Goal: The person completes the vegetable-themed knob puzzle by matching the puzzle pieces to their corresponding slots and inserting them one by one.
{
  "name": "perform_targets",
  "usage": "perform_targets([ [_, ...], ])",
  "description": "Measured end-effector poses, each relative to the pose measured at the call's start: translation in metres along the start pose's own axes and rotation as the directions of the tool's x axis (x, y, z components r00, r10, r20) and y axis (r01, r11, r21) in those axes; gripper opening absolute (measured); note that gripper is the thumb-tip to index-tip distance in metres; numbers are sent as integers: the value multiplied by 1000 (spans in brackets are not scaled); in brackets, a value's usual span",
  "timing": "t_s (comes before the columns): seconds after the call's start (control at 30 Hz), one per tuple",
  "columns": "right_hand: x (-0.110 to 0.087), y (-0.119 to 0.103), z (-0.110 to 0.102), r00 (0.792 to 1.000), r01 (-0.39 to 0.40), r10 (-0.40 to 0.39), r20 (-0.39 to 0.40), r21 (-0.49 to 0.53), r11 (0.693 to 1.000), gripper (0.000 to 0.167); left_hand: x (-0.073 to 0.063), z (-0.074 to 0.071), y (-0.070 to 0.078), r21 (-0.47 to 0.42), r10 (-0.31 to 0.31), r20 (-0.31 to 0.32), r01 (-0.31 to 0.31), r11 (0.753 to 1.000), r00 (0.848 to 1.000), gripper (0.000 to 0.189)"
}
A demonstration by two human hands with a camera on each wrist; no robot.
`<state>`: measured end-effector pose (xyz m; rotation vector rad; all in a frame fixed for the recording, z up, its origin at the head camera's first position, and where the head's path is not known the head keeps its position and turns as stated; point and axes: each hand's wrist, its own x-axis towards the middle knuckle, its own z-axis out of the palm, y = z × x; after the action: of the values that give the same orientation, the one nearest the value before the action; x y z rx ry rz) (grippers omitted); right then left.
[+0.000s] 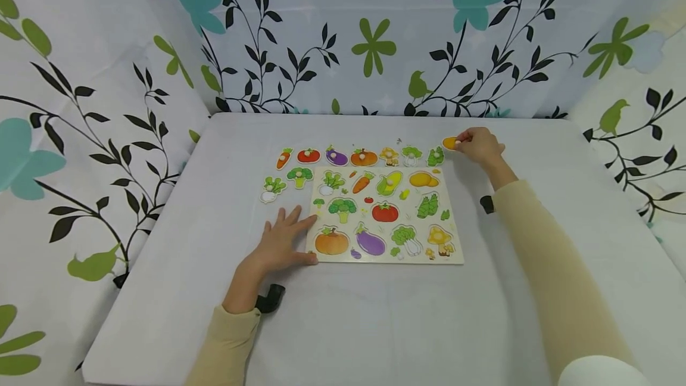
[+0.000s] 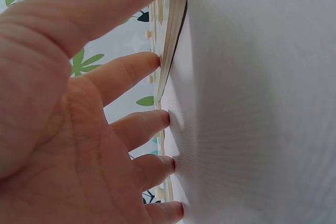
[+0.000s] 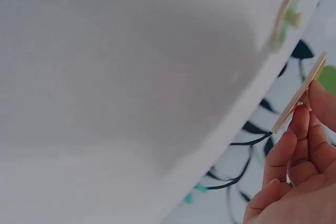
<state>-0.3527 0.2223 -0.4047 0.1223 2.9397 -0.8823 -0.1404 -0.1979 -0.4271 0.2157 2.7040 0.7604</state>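
A wooden vegetable puzzle board (image 1: 404,195) lies flat on the white table. At its left edge my left hand (image 1: 278,243) has its fingers spread, with the thumb and index finger touching the board. Beyond the board's far right corner, my right hand (image 1: 479,146) pinches a yellow-orange puzzle piece (image 1: 449,143) between thumb and fingers. The right wrist view shows that thin wooden piece (image 3: 294,100) edge-on, raised off the table; its picture is mostly hidden. Nearest to it on the table is a green leafy piece (image 1: 436,156).
Along the board's far side runs a row of knobbed pieces: a carrot (image 1: 284,158), tomato (image 1: 308,155), eggplant (image 1: 336,156), pumpkin (image 1: 364,158), mushroom (image 1: 389,156) and bok choy (image 1: 411,156). Broccoli (image 1: 299,177) and radish (image 1: 273,189) pieces lie left. Patterned cloth (image 1: 321,11) hangs behind.
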Motion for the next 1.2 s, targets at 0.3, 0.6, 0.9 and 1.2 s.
perform_targets([
  [0.3, -28, -30, 19, 987, 135, -131, 98, -37, 990, 22, 0, -2, -1, 1, 1, -6, -1, 1000, 1000, 91],
  [0.6, -44, -39, 43, 968, 189, -168, 186, -101, 977, 18, -1, 1, -2, -9, 2, -19, -2, 1000, 1000, 90],
  [0.9, -48, -34, 50, 963, 172, -144, 228, -110, 979, 15, 1, 3, -2, 3, 5, -19, -5, 1000, 1000, 89],
  [1.2, -52, -30, 51, 952, 200, -170, 255, -97, 975, 17, 1, 4, -3, 10, 8, -18, -8, 1000, 1000, 90],
])
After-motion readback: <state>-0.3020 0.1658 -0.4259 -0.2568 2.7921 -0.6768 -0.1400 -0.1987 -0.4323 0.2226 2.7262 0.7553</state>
